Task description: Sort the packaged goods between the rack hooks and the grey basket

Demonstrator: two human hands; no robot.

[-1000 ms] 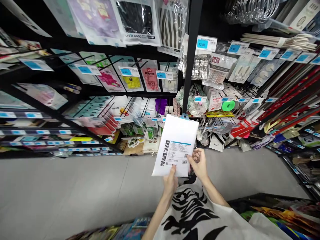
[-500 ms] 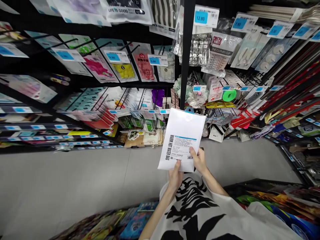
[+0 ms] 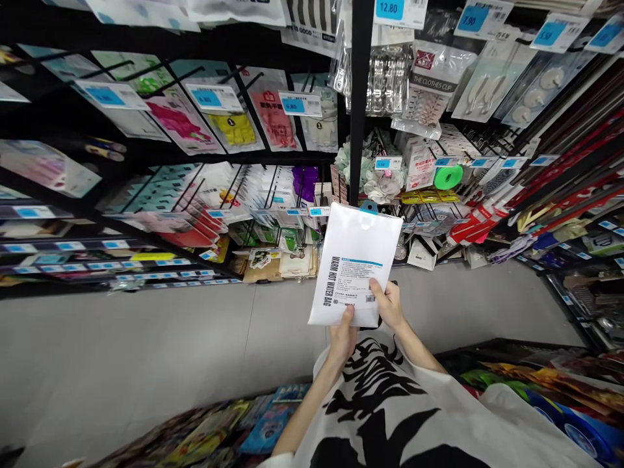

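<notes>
A flat white hot water bag package (image 3: 348, 244) is held out before my chest, its printed side facing up. It reads "WARM HOT WATER BAG" down one side and has a blue hanging tab at the top. My left hand (image 3: 343, 335) grips its bottom edge, thumb on top and fingers hidden underneath. At the lower right edge my right hand (image 3: 389, 305) is closed on it, thumb over the printed text by the barcode. Something dark shows behind the package beside the right hand; I cannot make out what it is.
Ahead, hooks carry packs of gloves (image 3: 236, 130), a clothes clip pack (image 3: 429, 88) and a green roll (image 3: 448, 175). A black upright post (image 3: 358, 97) divides the racks. Grey floor tiles (image 3: 195, 338) lie below. Colourful packages (image 3: 270, 422) line the near side behind me.
The view has shifted slightly, so the shelves sit a little higher in the picture. Both hands keep the same hold on the package.
</notes>
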